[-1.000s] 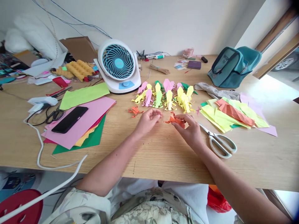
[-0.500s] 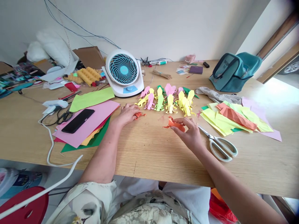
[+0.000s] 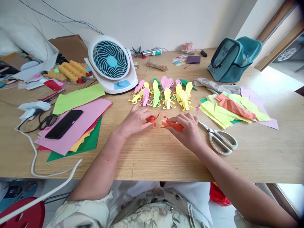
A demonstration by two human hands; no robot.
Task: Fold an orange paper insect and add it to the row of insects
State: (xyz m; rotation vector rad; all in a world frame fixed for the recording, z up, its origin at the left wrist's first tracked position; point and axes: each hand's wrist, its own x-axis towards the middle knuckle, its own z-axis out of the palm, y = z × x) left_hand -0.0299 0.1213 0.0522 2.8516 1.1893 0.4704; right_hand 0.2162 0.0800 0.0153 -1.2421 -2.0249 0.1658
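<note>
My left hand [image 3: 136,119] is closed on a small orange folded-paper figure [image 3: 153,119] with thin curled legs. Facing it, my right hand [image 3: 186,126] pinches a second, longer orange folded-paper figure [image 3: 174,125] between thumb and fingers. A narrow gap separates the two orange pieces just over the wooden tabletop [image 3: 154,158]. Behind them stands a cluster of folded-paper figures in yellow, pink and green, such as this yellow folded figure [image 3: 167,98]. White-handled scissors [image 3: 219,139] lie beside my right wrist.
On the left, a black phone [image 3: 64,124] rests on stacked coloured paper [image 3: 90,109], near a white fan [image 3: 111,58]. Crumpled yellow and orange sheets [image 3: 228,109] lie at the right, before a teal bag [image 3: 234,60]. A white cable [image 3: 59,186] crosses the table's front edge.
My left hand has moved right and toward me, bringing its orange figure close to the other one. My right hand has shifted slightly left. The camera view has tilted a little.
</note>
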